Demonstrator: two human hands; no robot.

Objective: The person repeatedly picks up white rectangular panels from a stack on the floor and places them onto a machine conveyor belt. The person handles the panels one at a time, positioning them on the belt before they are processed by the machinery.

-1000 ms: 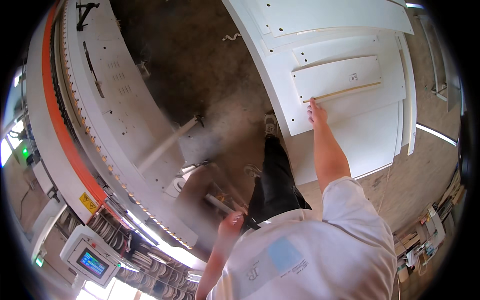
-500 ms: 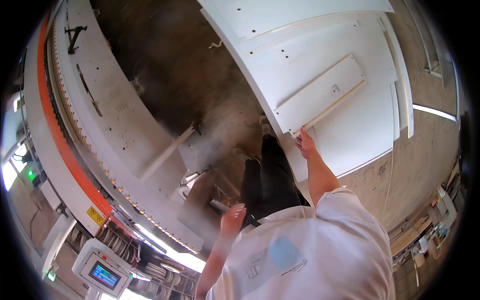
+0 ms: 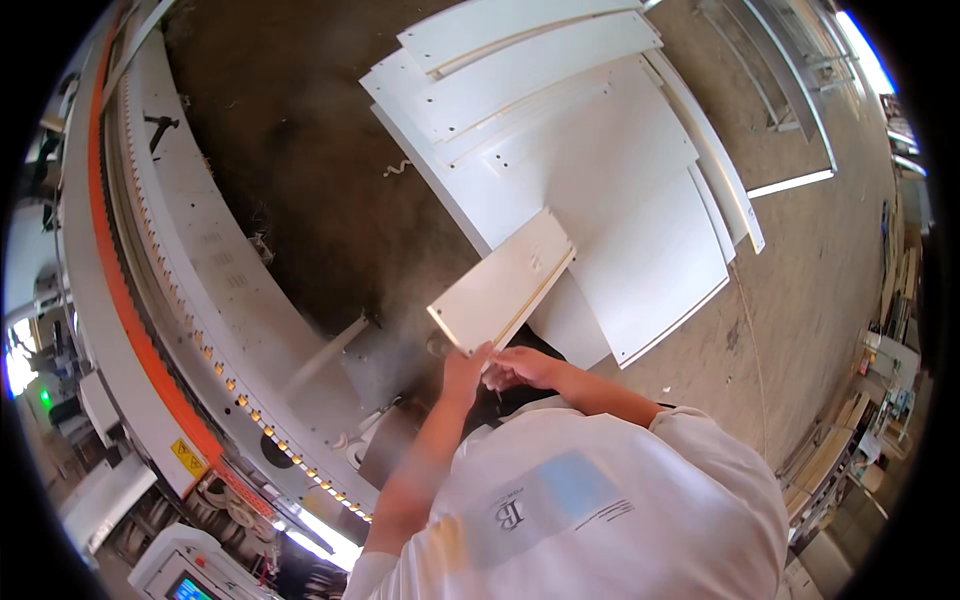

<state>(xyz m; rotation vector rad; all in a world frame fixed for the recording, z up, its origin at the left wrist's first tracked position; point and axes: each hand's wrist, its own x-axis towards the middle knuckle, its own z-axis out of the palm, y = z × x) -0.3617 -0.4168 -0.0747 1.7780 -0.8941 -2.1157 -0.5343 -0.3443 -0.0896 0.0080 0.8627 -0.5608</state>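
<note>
panel, small white one with raw edge, is now off the stack of white boards and pulled in close to the person's chest, near end gripped; a second ago only the right hand touched it, lying flat on the stack. left hand and right hand both clench its near edge. long edging machine with orange stripe runs at left; yellow triangular warning label low on it; small lit screen at bottom left.
</note>
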